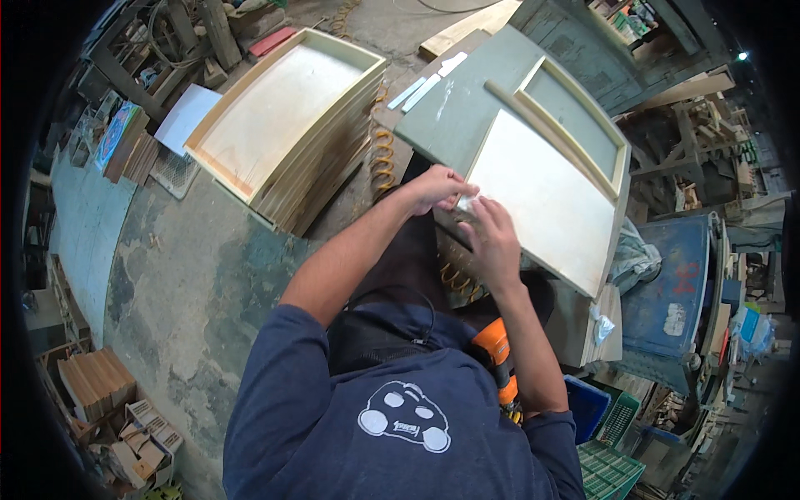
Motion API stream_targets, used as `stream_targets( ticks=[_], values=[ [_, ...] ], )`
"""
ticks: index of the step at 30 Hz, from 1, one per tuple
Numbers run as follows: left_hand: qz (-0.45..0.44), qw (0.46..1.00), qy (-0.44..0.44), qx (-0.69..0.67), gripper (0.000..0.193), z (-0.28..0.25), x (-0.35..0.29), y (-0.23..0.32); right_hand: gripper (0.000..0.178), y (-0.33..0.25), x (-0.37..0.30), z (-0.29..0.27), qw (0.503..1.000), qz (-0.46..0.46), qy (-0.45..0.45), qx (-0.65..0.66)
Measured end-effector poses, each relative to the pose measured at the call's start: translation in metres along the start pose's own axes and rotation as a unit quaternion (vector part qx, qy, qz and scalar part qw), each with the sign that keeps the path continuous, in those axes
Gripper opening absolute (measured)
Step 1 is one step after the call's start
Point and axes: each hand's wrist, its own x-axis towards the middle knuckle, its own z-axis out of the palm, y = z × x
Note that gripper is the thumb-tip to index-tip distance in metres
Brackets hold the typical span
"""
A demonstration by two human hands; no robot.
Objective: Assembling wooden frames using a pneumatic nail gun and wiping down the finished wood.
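Tray stack on my left looks done; white panel lies loose on the table beside an open frame, so probably unfinished. My left hand pinches a pale scrap at the panel's edge; can't tell if my right hand grips too.

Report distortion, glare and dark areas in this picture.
Head view: fisheye bends the stacked wooden trays; black fills the corners; the white panel looks nearly washed out; the small pale item at the left hand is too indistinct to identify.
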Motion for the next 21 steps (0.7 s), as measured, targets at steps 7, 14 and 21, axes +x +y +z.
stream_targets(
  ticks=[7, 14, 21],
  values=[
    [0.013, 1.000, 0.002, -0.013, 0.037, 0.004, -0.014, 0.004, 0.025, 0.012, 0.007, 0.021, 0.998, -0.031, 0.023, -0.046],
    [0.021, 1.000, 0.002, -0.018, 0.037, 0.005, -0.007, 0.004, 0.023, 0.019, 0.012, 0.025, 0.995, -0.048, 0.030, -0.083],
    [0.010, 1.000, -0.017, -0.020, 0.042, 0.000, 0.000, 0.000, 0.029, 0.011, 0.006, 0.000, 0.999, 0.027, -0.005, 0.019]
  ],
)
